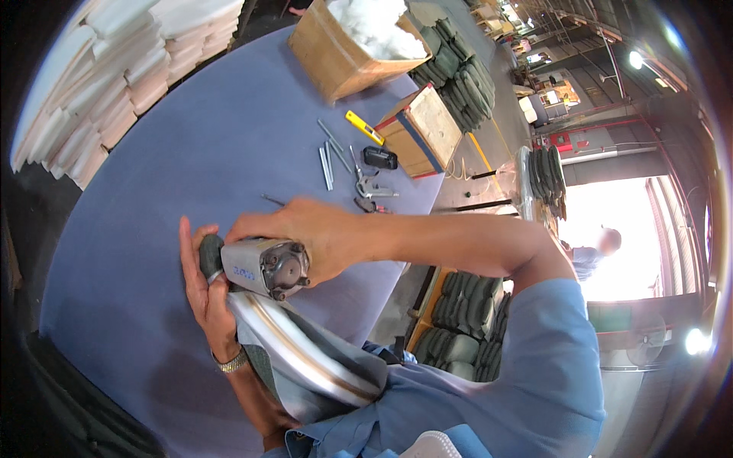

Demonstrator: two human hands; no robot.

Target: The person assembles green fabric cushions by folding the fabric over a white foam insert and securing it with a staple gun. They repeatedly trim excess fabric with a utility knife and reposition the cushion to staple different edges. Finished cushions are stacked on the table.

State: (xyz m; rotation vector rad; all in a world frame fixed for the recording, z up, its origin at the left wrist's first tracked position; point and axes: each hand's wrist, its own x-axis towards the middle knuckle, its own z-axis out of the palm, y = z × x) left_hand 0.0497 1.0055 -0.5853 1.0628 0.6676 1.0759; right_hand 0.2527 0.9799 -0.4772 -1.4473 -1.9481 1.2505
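Note:
My right hand (321, 238) is wrapped round a grey metal staple gun (248, 267), its round, screwed end cap turned up at me. The nose of the tool is hidden. Below it a curved padded panel (305, 347) leans between the table and my body, with grey-green fabric, white padding and a thin brown layer at its edge. My left hand (205, 294), a watch at its wrist, grips the panel's far end by the dark green fabric (210, 256). Some of its fingers are stretched along the outside; the rest are partly hidden.
On the blue table (168, 168) lie metal rods (327, 168), a yellow cutter (365, 128), a black case (380, 158), a metal hand tool (370, 185) and red-handled pliers (370, 205). Behind stand a carton of white stuffing (336, 65) and a wooden box (420, 131). White foam (114, 84) is stacked left.

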